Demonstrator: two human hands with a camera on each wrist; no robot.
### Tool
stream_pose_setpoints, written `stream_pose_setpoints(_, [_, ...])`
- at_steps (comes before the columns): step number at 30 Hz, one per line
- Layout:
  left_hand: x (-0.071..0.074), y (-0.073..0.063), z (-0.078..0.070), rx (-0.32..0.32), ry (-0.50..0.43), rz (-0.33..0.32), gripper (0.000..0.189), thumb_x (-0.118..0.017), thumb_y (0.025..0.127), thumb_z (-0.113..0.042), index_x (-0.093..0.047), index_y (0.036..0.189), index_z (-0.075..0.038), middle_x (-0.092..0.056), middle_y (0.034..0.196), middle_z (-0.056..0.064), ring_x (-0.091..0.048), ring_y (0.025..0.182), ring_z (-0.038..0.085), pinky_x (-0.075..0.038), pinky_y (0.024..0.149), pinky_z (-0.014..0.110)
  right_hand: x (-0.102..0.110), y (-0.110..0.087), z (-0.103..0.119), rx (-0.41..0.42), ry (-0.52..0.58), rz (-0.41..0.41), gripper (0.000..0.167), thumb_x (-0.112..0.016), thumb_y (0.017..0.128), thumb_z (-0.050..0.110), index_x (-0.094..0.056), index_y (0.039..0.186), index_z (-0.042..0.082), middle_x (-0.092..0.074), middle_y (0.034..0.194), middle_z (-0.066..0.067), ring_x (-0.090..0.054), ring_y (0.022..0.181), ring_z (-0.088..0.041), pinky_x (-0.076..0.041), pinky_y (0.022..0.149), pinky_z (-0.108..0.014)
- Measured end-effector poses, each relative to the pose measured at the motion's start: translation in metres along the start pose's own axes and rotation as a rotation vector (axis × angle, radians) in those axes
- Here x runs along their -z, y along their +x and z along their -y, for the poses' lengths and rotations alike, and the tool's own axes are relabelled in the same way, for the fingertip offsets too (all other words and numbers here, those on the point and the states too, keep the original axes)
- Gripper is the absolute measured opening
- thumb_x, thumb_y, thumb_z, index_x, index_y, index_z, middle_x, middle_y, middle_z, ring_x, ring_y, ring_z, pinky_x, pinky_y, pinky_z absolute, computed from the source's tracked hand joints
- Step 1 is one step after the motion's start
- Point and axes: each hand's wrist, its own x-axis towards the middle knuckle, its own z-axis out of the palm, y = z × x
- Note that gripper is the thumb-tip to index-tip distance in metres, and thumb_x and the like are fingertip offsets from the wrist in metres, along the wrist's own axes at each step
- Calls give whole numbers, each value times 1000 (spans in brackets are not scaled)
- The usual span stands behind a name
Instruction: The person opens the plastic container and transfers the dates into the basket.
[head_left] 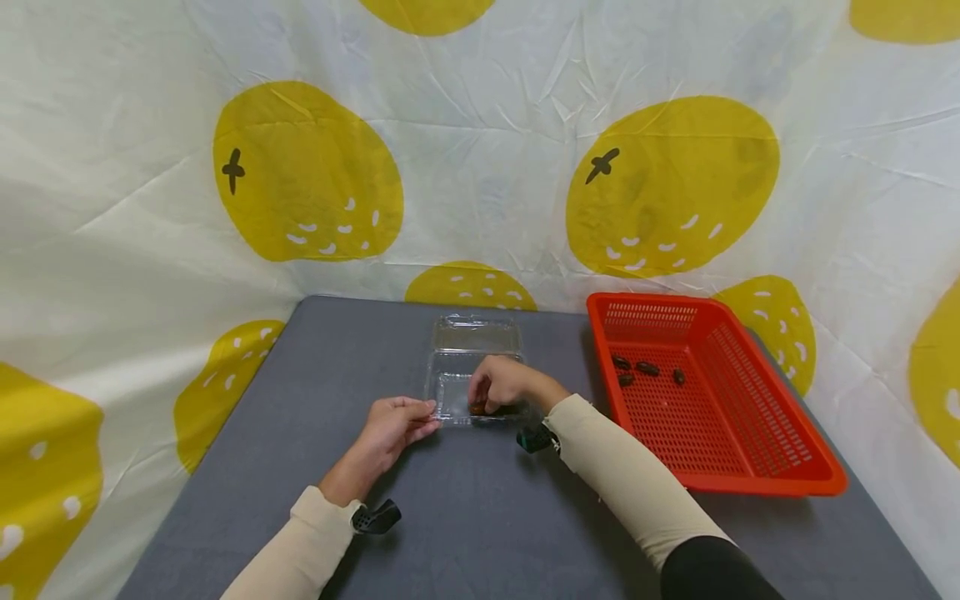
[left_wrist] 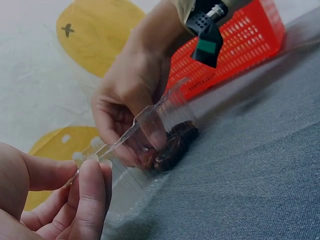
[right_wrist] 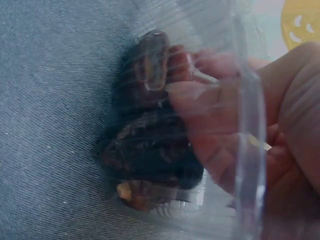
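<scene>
An open clear plastic clamshell box (head_left: pixel 453 390) lies on the grey table, its lid (head_left: pixel 477 336) folded back toward the wall. My left hand (head_left: pixel 393 427) pinches the box's near left corner between thumb and fingers. Inside the box, my right hand (head_left: pixel 504 384) reaches down with bent fingers and pinches a reddish-brown date (left_wrist: pixel 148 160) low against the others. Several dark dates (right_wrist: pixel 150 145) lie together along the near side, seen through the clear wall in the right wrist view. The right fingers partly hide the pinched date.
A red slotted plastic basket (head_left: pixel 765 483) stands to the right, with several dates (head_left: pixel 647 367) toward its far left. Behind the table (head_left: pixel 450 533) hangs a white cloth (head_left: pixel 487 167) printed with yellow fruit. Both wrists wear black devices (head_left: pixel 377 517).
</scene>
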Motion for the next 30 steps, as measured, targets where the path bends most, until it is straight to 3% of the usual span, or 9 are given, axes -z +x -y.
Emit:
stream_pose_setpoints(5, [-2, -3, 0, -1, -2, 6, 21, -68, 97, 1, -66, 112, 16, -73, 78, 5, -73, 69, 12, -66, 70, 24, -4, 0, 0, -3, -27, -22, 23, -83, 76, -9, -82, 91, 9, -79, 85, -2, -67, 74, -4, -59, 71, -20])
stream_pose_setpoints(13, [-2, -2, 0, -5, -3, -5, 21, -68, 97, 2, -66, 111, 17, -73, 79, 6, -72, 68, 12, -66, 69, 25, -2, -6, 5, 12, 14, -45, 21, -82, 79, -7, -82, 95, 7, -79, 86, -4, -68, 75, -4, -60, 72, -20])
stream_pose_setpoints(24, [-2, 0, 2, -10, -40, 5, 4, -69, 95, 4, -72, 92, 5, -73, 77, 6, -73, 68, 14, -67, 70, 26, 22, -26, 17, 64, 105, -80, 21, -80, 82, -8, -81, 100, 4, -79, 90, -8, -69, 77, -8, -61, 74, -22])
stream_pose_setpoints(30, [0, -2, 0, -4, -11, 14, 14, -70, 96, 1, -69, 104, 12, -73, 77, 6, -74, 68, 13, -66, 70, 26, 40, -41, 21, 50, 120, -102, 22, -79, 83, -8, -80, 101, 4, -78, 90, -7, -68, 79, -11, -60, 75, -23])
